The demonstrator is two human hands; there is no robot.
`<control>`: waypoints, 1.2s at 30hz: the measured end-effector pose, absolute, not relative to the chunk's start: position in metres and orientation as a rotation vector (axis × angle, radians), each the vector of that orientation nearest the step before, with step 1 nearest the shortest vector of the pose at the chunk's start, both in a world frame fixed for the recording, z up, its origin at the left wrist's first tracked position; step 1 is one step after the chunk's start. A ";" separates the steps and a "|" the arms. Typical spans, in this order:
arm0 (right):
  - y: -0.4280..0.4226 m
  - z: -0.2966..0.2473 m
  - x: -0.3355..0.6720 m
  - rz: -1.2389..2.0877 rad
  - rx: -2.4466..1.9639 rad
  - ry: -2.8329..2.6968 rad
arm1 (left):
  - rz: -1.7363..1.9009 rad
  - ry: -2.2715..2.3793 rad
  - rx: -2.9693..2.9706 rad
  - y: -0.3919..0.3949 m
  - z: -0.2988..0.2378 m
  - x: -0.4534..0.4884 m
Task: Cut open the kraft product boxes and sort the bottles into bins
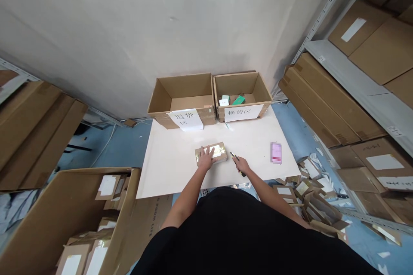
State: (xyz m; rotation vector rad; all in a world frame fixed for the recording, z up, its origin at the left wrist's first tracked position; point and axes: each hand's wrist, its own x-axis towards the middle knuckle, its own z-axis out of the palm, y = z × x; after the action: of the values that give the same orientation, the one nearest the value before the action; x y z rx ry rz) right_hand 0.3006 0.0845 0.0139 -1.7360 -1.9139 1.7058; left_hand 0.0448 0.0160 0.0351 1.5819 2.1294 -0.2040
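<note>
On the white table [167, 159] lies a small brown cardboard parcel [220, 148] with a white label and shiny tape. My left hand [205, 157] rests on its left part with the fingers spread, pressing on the top. Just right of the parcel, my right hand [241, 165] is wrapped round a black and yellow utility knife [232, 155]. Its tip points up and left toward the parcel, apart from it.
Two open cartons with handwritten signs stand at the table's back: the left carton [181, 117] and the right carton [243, 111], which holds small boxes. A pink blurred item [276, 153] lies at right. A large carton of parcels [135, 180] is at left; shelves [358, 73] flank the right.
</note>
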 end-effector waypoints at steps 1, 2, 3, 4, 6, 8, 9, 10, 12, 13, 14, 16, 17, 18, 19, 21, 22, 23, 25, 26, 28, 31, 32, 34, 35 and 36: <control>0.079 0.011 0.298 1.667 -1.780 -1.807 | -0.195 2.157 1.571 0.016 0.036 0.048; 0.074 0.007 0.294 1.627 -1.824 -1.714 | -0.188 2.185 1.556 0.015 0.037 0.052; 0.070 0.004 0.288 1.592 -1.856 -1.648 | -0.188 2.209 1.537 0.015 0.038 0.057; 0.067 0.001 0.281 1.563 -1.876 -1.611 | -0.195 2.227 1.519 0.014 0.039 0.064; 0.065 -0.002 0.266 1.500 -1.904 -1.598 | -0.216 2.250 1.494 0.013 0.042 0.076; 0.071 -0.001 0.252 1.410 -1.942 -1.618 | -0.229 2.243 1.479 0.009 0.048 0.086; 0.076 0.000 0.246 1.361 -1.967 -1.628 | -0.232 2.230 1.470 0.006 0.051 0.089; 0.082 0.002 0.241 1.319 -1.988 -1.637 | -0.233 2.215 1.460 0.001 0.053 0.091; 0.094 0.007 0.230 1.276 -2.002 -1.655 | -0.235 2.177 1.452 -0.012 0.055 0.092; 0.100 0.009 0.225 1.279 -1.995 -1.656 | -0.235 2.159 1.453 -0.018 0.054 0.091; 0.104 0.011 0.219 1.298 -1.978 -1.644 | -0.231 2.144 1.453 -0.025 0.053 0.089; 0.107 0.013 0.208 1.398 -1.910 -1.573 | -0.215 2.120 1.425 -0.033 0.050 0.079; 0.106 0.013 0.203 1.475 -1.857 -1.517 | -0.198 2.106 1.399 -0.035 0.048 0.071; 0.103 0.013 0.199 1.555 -1.793 -1.455 | -0.171 2.086 1.370 -0.035 0.047 0.059; 0.099 0.012 0.196 1.624 -1.730 -1.395 | -0.137 2.058 1.341 -0.036 0.046 0.046; 0.089 0.010 0.194 1.718 -1.641 -1.312 | -0.047 2.031 1.253 -0.036 0.046 0.013; 0.082 0.009 0.194 1.748 -1.618 -1.294 | 0.001 2.054 1.181 -0.038 0.045 -0.005; 0.075 0.008 0.193 1.774 -1.611 -1.292 | 0.047 2.106 1.092 -0.041 0.044 -0.021; 0.060 0.006 0.190 1.828 -1.622 -1.321 | 0.125 2.213 0.982 -0.051 0.038 -0.047; 0.053 0.005 0.187 1.847 -1.638 -1.340 | 0.153 2.245 0.984 -0.056 0.034 -0.056; 0.041 0.003 0.178 1.846 -1.683 -1.366 | 0.178 2.247 1.073 -0.067 0.025 -0.064; 0.029 0.001 0.157 1.746 -1.750 -1.454 | 0.118 2.186 1.161 -0.079 0.014 -0.060; 0.027 0.002 0.149 1.694 -1.776 -1.495 | 0.086 2.158 1.170 -0.082 0.012 -0.057; 0.025 0.005 0.132 1.605 -1.821 -1.531 | 0.053 2.105 1.193 -0.087 0.012 -0.053; 0.023 0.008 0.122 1.574 -1.826 -1.518 | 0.058 2.078 1.208 -0.090 0.012 -0.053; 0.022 0.011 0.112 1.548 -1.819 -1.492 | 0.080 2.055 1.223 -0.094 0.013 -0.054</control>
State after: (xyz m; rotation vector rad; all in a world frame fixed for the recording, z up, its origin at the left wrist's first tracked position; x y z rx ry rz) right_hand 0.1124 0.0216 0.0110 -1.8193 -1.4920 1.5476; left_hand -0.0541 -0.0943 0.0131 1.2228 2.0546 0.0795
